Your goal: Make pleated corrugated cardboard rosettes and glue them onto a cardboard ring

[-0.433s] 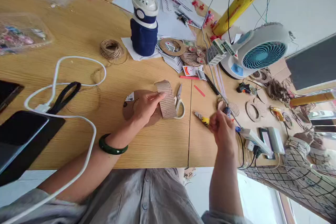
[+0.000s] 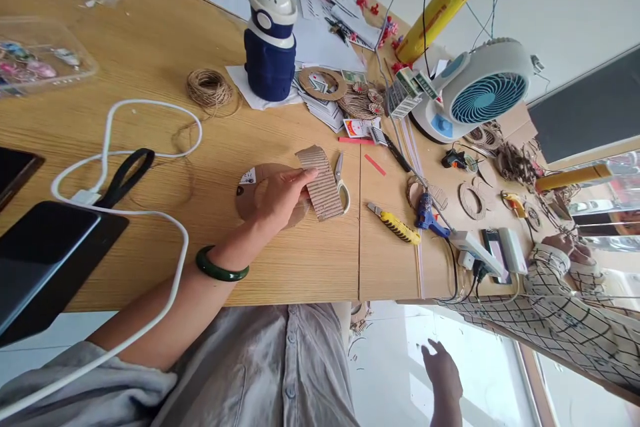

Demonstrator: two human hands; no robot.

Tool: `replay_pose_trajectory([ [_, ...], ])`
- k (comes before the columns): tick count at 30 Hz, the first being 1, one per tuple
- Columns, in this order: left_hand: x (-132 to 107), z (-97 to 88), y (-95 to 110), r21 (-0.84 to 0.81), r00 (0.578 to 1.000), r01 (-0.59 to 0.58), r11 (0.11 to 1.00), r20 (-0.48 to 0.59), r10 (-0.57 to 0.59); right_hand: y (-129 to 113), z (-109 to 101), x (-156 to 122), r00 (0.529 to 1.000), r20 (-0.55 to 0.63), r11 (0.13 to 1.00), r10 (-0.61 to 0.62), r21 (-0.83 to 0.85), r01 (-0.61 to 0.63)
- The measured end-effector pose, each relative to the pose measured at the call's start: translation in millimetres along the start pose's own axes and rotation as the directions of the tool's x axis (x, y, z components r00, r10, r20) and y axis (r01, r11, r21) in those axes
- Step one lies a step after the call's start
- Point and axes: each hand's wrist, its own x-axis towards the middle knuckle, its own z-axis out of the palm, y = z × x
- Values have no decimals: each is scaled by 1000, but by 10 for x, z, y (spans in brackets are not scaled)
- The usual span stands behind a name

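Note:
My left hand, with a green bangle on the wrist, lies on a brown cardboard disc and pinches the edge of a corrugated cardboard strip on the wooden table. White-handled scissors lie right beside the strip. My right hand hangs below the table's edge, off to the right, fingers spread and empty. A yellow utility knife and a blue glue gun rest on the table to the right of the strip.
A navy bottle, a twine ball, a small fan, papers and cardboard rings crowd the far side. A white cable, black scissors and a dark tablet lie left. Another person's checked sleeve is at right.
My right hand has left the table near the yellow knife and dropped below the table's edge. The knife and glue gun now lie uncovered. My left hand stays on the cardboard strip.

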Motion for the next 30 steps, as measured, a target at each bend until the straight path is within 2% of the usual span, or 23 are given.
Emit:
replay_pose_trajectory([
  [2, -14, 4, -1, -11, 1000, 9, 1000, 4, -9, -149, 38, 7, 998, -55, 999, 11, 50, -9],
  [5, -30, 0, 12, -25, 1000, 16, 1000, -3, -16, -621, 44, 47, 982, -184, 974, -30, 217, 70],
  [6, -35, -2, 19, -27, 1000, 14, 1000, -7, -15, -841, 41, 36, 957, -275, 917, -92, 352, 189],
  [8, -43, -2, 28, -19, 1000, 0, 1000, -12, -1, -1350, 52, -44, 907, -335, 742, -255, 533, 406],
  [10, -50, -1, 27, 8, 1000, -17, 1000, -19, 17, -1896, 107, -191, 804, -347, 547, -484, 597, 587],
  [12, -53, -3, 13, 56, 999, -28, 998, -35, 30, -2395, 206, -355, 642, -350, 412, -682, 542, 733],
  [13, -53, -7, 1, 84, 998, -33, 996, -43, 37, -2606, 265, -428, 577, -344, 367, -741, 512, 776],
  [14, -51, -12, -13, 114, 998, -43, 993, -47, 48, -2783, 325, -488, 536, -359, 333, -764, 491, 805],
  [16, -45, -25, -40, 174, 996, -76, 982, -38, 84, -3032, 438, -559, 496, -359, 306, -791, 470, 828],
  [19, -40, -35, -61, 226, 992, -118, 967, -16, 125, -3179, 563, -572, 464, -343, 317, -817, 406, 857],
  [25, -62, 9, -8, 199, 994, -87, 976, -50, 99, -3140, 644, -552, 430, -342, 343, -836, 285, 895],
  [30, -80, 40, 25, 222, 994, -44, 974, -83, 64, -3143, 655, -568, 431, -372, 328, -822, 309, 893],
])
